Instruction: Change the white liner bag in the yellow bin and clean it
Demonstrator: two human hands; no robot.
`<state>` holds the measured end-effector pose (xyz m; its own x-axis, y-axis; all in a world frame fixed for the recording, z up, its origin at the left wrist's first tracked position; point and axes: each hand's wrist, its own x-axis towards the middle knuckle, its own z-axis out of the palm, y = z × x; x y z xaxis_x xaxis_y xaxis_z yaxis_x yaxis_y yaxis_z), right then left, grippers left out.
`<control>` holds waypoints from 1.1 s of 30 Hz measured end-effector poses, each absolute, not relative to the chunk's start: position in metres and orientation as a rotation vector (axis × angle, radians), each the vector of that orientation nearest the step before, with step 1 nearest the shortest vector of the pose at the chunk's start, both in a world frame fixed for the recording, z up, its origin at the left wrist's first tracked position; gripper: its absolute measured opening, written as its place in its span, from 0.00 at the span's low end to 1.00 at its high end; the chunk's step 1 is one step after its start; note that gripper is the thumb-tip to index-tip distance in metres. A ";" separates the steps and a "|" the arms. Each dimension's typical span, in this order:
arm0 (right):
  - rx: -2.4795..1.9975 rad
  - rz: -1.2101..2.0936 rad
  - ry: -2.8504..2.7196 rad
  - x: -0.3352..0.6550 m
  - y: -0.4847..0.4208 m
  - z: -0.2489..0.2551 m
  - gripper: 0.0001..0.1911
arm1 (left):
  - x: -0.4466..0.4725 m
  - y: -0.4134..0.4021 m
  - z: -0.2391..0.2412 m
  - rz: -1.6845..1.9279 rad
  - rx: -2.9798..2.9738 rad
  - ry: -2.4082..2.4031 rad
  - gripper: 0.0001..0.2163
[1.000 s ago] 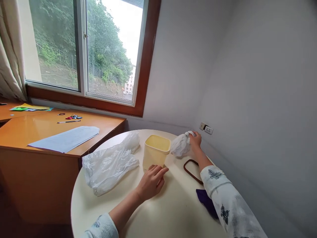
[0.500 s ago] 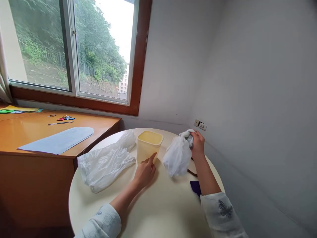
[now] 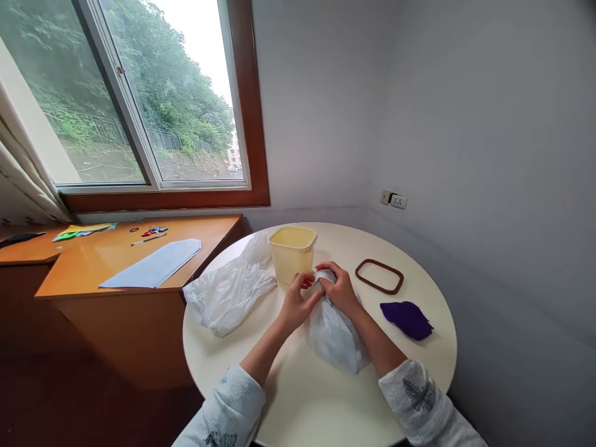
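My right hand (image 3: 339, 288) grips the bunched top of a filled white plastic bag (image 3: 335, 341), which hangs down below it toward the front of the table. Close on the left, my left hand (image 3: 297, 304) has its thumb reaching to the bag's gathered neck. Its fingers are bent and apart from the thumb; no firm hold shows. Just behind that hand stands a yellow plastic bin (image 3: 293, 248), upright and without a lid. What is inside the bag is hidden.
A second crumpled white plastic bag (image 3: 233, 292) lies left of the bin on the round table (image 3: 307, 413). On the right are a brown rounded frame (image 3: 397, 285) and a dark purple cloth piece (image 3: 408, 320). The wooden desk (image 3: 74, 273) holds papers (image 3: 156, 264) and a pen (image 3: 148, 239).
The right hand has brought the bag left and nearer to me. My left hand has moved from the bin's front to the bag's neck. The brown frame and purple piece now show fully.
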<state>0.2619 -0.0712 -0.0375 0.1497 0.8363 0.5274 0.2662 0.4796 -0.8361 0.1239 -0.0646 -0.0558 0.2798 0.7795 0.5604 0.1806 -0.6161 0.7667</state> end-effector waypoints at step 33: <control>-1.064 0.351 -1.610 0.271 -0.088 -0.038 0.09 | 0.125 -0.064 -0.058 1.325 1.689 0.918 0.08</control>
<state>0.2714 -0.0882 -0.0376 0.0256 0.7803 0.6249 0.4492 0.5495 -0.7045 0.1245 -0.0641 -0.0582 0.1931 0.8910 0.4108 0.0716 -0.4303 0.8998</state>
